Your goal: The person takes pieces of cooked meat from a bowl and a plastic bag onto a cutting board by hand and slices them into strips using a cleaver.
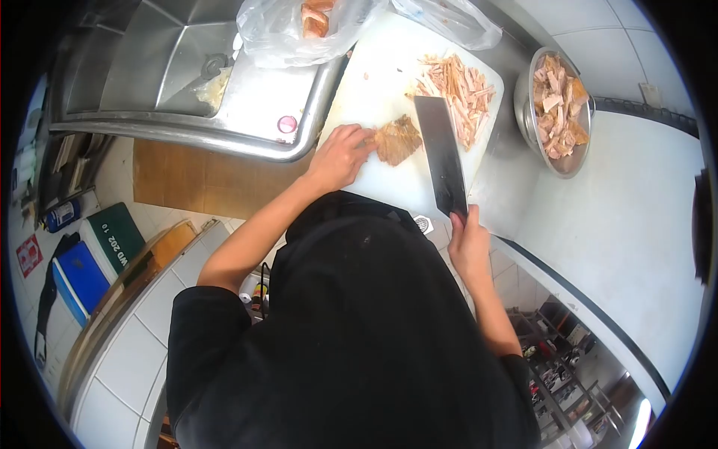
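A browned piece of meat [398, 141] lies on the white cutting board [381, 63]. My left hand [342, 156] rests at its left side, fingers bent and fingertips touching the meat's edge. My right hand [470, 241] is wrapped round the handle of a wide cleaver [443, 153]. The dark blade extends up and across the board, just right of the piece of meat. Beyond the blade, a pile of thin meat strips [462, 93] covers the board's upper right part.
A metal bowl [525, 112] of meat chunks [555, 105] stands right of the board. A steel sink [142, 63] is at the upper left. Beside it, a clear plastic bag [269, 37] holds a meat piece [315, 22]. Another plastic bag [456, 21] touches the board's top edge.
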The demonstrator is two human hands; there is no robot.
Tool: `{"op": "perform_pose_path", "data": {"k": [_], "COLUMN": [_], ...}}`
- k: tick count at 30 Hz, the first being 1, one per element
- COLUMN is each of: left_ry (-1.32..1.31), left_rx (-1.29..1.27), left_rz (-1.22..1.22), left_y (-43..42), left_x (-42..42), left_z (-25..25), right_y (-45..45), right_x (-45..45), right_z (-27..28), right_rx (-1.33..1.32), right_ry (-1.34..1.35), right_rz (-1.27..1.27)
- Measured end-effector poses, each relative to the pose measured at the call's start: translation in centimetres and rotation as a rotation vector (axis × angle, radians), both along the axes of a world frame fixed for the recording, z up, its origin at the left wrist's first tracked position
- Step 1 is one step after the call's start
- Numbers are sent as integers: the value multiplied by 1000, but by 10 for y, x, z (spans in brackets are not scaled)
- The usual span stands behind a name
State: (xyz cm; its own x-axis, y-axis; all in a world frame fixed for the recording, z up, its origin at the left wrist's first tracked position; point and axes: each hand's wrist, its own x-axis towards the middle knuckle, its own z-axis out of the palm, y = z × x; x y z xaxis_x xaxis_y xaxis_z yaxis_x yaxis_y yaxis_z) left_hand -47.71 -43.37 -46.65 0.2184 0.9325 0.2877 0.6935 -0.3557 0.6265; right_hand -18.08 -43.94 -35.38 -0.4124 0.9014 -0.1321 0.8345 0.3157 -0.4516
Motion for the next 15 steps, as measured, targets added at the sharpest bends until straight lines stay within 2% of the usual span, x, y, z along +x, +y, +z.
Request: {"op": "perform_pose_path", "data": {"k": [2, 3, 6, 8, 10, 12, 14, 15], "left_ry": [-14, -28, -28, -26, -44, -57, -67, -84], "left_rx": [-21, -21, 5, -6, -29, -40, -38, -32], "left_rz": [-8, -5, 0, -5, 2, -2, -12, -23], "left_y": [-3, -4, 3, -7, -7, -10, -11, -11], "left_x": [-1, -1, -7, -7, -10, -11, -11, -11], "left_z": [0, 0, -1, -3, -1, 2, 3, 2], "right_y": [-8, 0, 12, -3, -17, -24, -16, -12], "right_x": [-5, -11, -15, -13, -14, -13, -15, -12], "right_z": [-18, -20, 3, 14, 12, -13, -24, -19], "right_rx": [62, -109, -130, -146, 22, 69, -133, -138], "right_ry": [37, -231, -321, -246, 77, 32, -309, -258], "right_rz": [-15, 43, 77, 37, -81, -114, 35, 37]}}
